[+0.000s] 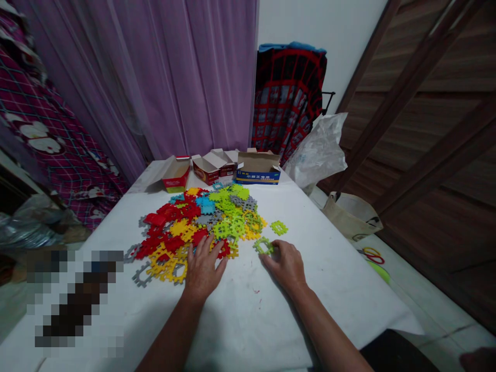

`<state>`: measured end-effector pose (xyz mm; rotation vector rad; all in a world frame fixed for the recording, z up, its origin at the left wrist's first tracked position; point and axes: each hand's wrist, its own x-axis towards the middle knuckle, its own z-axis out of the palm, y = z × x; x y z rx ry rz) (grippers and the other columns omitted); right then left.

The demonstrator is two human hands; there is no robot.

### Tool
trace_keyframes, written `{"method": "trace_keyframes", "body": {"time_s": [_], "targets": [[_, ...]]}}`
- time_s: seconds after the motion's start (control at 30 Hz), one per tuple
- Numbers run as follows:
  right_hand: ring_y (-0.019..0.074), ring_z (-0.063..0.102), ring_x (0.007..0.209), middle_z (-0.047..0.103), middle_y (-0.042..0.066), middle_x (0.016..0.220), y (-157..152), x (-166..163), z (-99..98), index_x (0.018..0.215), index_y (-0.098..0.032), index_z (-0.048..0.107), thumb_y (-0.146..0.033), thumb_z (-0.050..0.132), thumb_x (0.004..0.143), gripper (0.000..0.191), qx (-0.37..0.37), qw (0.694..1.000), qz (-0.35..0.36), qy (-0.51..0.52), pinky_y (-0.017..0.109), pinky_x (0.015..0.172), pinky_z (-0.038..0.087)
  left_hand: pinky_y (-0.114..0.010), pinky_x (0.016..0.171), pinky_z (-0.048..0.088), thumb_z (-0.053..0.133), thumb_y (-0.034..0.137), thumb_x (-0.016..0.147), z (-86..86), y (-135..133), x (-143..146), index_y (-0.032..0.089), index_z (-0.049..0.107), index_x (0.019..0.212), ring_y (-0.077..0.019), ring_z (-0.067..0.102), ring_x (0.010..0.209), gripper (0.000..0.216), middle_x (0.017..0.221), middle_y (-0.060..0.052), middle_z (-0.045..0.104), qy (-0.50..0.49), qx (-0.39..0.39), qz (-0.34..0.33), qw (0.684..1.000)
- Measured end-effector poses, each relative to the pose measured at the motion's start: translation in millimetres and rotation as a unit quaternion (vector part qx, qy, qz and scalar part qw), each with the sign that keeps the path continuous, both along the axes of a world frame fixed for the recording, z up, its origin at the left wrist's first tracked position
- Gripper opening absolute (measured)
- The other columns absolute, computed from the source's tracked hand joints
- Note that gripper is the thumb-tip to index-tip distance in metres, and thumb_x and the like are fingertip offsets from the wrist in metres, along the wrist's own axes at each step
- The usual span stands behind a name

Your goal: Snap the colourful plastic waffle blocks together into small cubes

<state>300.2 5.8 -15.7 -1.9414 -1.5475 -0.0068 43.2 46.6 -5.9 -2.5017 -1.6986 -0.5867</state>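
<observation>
A heap of flat plastic interlocking tiles in red, yellow, green, blue and grey lies on a white table. My left hand rests flat on the near edge of the heap, fingers spread over red and yellow pieces. My right hand lies on the table to the right, its fingertips pinching a green frame-shaped tile. Another green tile lies alone just beyond it.
Several open cardboard boxes stand along the table's far edge before a purple curtain. A clear plastic bag sits at the far right corner. A cloth bag stands on the floor right of the table. A pixelated patch covers the near left.
</observation>
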Motion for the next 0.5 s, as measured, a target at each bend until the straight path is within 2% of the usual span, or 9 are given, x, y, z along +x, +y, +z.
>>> {"method": "trace_keyframes", "body": {"time_s": [0.1, 0.2, 0.3, 0.5], "targets": [[0.0264, 0.061, 0.096, 0.071, 0.011, 0.101, 16.7, 27.4, 3.9, 0.103, -0.018, 0.063, -0.049, 0.061, 0.078, 0.040, 0.025, 0.996, -0.088, 0.012, 0.037, 0.084, 0.042, -0.064, 0.116, 0.026, 0.052, 0.038, 0.093, -0.7, 1.0, -0.9, 0.029, 0.062, 0.133, -0.0327, 0.043, 0.140, 0.042, 0.150, -0.011, 0.051, 0.000, 0.002, -0.004, 1.000], [0.0272, 0.061, 0.095, 0.071, 0.012, 0.101, 35.3, 48.8, 8.3, 0.102, -0.017, 0.063, -0.048, 0.063, 0.076, 0.041, -0.007, 0.990, -0.139, 0.024, 0.037, 0.082, 0.042, -0.063, 0.116, 0.026, 0.052, 0.038, 0.093, -1.8, 1.5, -1.3, 0.029, 0.062, 0.133, -0.0324, 0.043, 0.140, 0.042, 0.149, -0.011, 0.052, -0.003, 0.004, -0.003, 1.000], [0.0268, 0.061, 0.094, 0.071, 0.010, 0.099, 46.1, 54.7, 6.8, 0.102, -0.018, 0.063, -0.049, 0.064, 0.075, 0.041, -0.034, 0.991, -0.125, 0.016, 0.036, 0.080, 0.042, -0.063, 0.116, 0.025, 0.052, 0.038, 0.093, -2.7, 1.5, -1.0, 0.030, 0.062, 0.133, -0.0323, 0.043, 0.140, 0.042, 0.149, -0.010, 0.052, -0.006, 0.004, -0.001, 1.000], [0.0260, 0.060, 0.096, 0.070, 0.009, 0.100, 45.4, 50.6, -0.1, 0.104, -0.019, 0.063, -0.047, 0.064, 0.077, 0.038, -0.026, 0.993, -0.111, -0.027, 0.035, 0.081, 0.041, -0.062, 0.117, 0.025, 0.052, 0.039, 0.093, -5.9, 3.4, -3.7, 0.031, 0.061, 0.133, -0.0324, 0.043, 0.141, 0.042, 0.150, -0.009, 0.052, -0.007, 0.001, -0.003, 1.000]]}}
